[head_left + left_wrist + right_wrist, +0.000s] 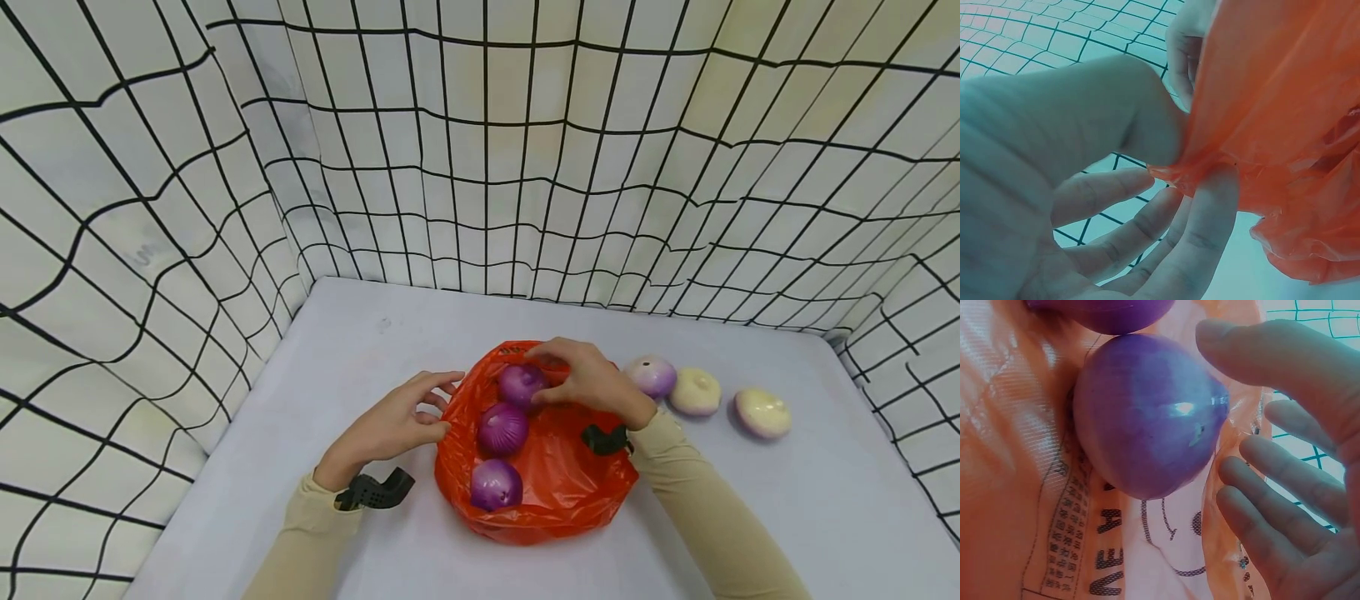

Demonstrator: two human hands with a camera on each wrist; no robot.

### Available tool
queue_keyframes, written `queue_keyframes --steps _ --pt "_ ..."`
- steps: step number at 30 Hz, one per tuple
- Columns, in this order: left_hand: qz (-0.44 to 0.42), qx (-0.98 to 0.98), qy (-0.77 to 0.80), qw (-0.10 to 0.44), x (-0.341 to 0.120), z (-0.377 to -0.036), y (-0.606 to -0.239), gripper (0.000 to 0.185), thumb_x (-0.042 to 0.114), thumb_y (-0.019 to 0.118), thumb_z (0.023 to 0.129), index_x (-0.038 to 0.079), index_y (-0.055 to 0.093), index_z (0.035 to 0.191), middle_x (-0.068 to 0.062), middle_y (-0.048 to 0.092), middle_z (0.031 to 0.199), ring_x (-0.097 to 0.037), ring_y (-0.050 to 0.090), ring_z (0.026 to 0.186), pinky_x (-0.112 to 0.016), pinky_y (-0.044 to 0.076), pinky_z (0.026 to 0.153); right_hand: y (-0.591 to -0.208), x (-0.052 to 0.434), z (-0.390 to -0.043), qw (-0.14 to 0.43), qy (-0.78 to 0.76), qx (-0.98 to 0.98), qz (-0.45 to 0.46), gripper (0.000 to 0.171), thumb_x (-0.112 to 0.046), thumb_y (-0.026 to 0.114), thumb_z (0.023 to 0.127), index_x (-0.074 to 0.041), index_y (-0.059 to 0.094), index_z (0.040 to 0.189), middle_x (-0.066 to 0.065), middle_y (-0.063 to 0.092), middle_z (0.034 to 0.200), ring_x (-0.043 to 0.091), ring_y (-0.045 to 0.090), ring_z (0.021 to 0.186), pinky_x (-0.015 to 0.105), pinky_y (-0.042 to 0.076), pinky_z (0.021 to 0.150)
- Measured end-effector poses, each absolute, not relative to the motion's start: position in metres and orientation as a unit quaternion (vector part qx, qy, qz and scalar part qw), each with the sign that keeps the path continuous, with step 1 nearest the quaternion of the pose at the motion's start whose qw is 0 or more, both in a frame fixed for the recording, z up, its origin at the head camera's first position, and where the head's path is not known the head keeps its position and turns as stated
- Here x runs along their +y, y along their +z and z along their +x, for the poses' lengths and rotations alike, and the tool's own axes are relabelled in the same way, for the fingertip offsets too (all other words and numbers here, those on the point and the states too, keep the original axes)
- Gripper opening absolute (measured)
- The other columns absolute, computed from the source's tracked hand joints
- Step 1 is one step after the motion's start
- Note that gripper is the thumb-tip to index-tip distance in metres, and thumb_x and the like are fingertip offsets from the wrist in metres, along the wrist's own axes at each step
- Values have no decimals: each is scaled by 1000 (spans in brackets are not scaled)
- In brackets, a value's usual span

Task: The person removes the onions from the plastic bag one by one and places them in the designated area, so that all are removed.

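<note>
A red plastic bag (558,467) lies wide open on the white table in the head view, with three purple onions inside: a far one (522,385), a middle one (502,429) and a near one (497,485). My left hand (401,425) is at the bag's left rim. In the left wrist view its thumb and a finger pinch the red film (1260,125), the other fingers spread apart. Over the bag's far side, my right hand (588,379) has its fingers spread around the far onion. In the right wrist view, a gap shows between the thumb (1254,353) and this onion (1147,419).
Right of the bag lie three more onions: a purple-and-white one (651,377) partly behind my right arm, a pale one (695,392) beside it, and another pale one (762,413) farther right. White walls with black netting (487,150) enclose the table (360,333).
</note>
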State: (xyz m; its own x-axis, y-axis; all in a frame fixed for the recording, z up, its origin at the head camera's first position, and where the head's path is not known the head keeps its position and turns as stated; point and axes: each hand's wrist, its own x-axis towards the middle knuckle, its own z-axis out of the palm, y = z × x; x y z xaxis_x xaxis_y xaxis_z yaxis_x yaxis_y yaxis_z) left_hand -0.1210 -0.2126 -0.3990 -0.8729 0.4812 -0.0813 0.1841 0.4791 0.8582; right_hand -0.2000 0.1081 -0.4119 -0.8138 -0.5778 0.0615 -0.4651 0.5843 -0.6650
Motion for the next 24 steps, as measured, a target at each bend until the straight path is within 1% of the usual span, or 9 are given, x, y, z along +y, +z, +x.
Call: queue_keyframes --steps 3,11,15,20,24 --pt "195 845 472 160 -212 -121 -399 70 12 68 88 9 46 154 -17 55 140 -28 60 122 -28 63 92 -414 108 -199 89 -350 886 -292 58 -29 90 79 -20 68 132 1 70 130 23 67 120 45 59 102" --pt "185 845 473 165 -212 -119 -399 70 12 69 88 9 46 154 -17 55 139 -29 60 122 -28 63 91 -417 107 -197 95 -342 889 -290 56 -28 90 79 -20 69 130 1 71 126 20 68 113 42 61 98" --pt "182 844 475 169 -212 -120 -400 71 12 70 88 10 46 154 -17 55 140 -30 60 123 -29 63 90 -420 105 -197 93 -336 892 -288 55 -30 90 79 -21 69 129 1 69 128 21 67 114 43 61 99" --pt "182 842 478 171 -212 -120 -401 71 12 70 87 10 46 154 -17 54 140 -30 60 123 -32 64 90 -426 102 -201 76 -329 894 -295 56 -33 91 78 -22 69 129 3 67 133 22 67 115 41 61 97" --pt "184 842 477 172 -210 -120 -400 71 12 70 87 11 46 154 -17 54 140 -30 60 124 -33 64 90 -430 99 -202 59 -320 895 -305 59 -33 91 77 -20 69 130 5 66 132 21 67 112 41 62 94"
